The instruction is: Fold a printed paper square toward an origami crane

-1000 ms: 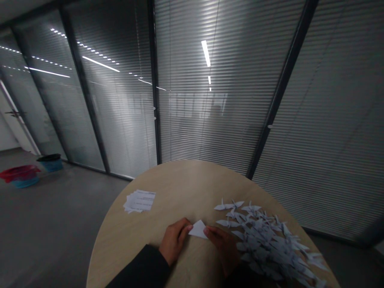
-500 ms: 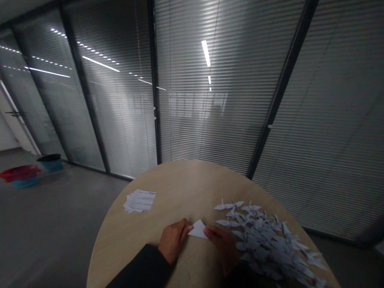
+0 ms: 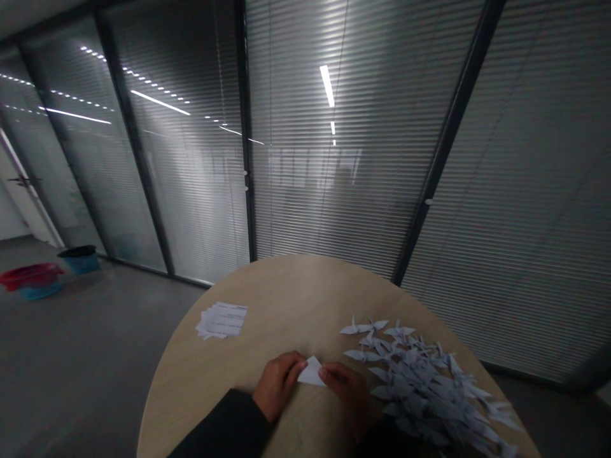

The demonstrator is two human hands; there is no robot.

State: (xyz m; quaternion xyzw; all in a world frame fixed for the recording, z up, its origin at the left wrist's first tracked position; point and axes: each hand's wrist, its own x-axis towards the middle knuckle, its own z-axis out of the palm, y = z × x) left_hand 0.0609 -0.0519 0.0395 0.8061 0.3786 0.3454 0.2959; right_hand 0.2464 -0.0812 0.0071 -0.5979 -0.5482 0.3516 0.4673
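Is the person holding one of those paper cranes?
No: the left hand and right hand hold a folded paper triangle; the cranes lie piled on the table.

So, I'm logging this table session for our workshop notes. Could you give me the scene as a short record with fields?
Held item: folded white paper triangle
Left: left hand, fingertips on the triangle's left corner
Right: right hand, fingertips on the triangle's right side
Beside right hand: pile of white origami cranes
Surface: round wooden table
Also on table: stack of printed paper sheets
Background: glass partition with blinds
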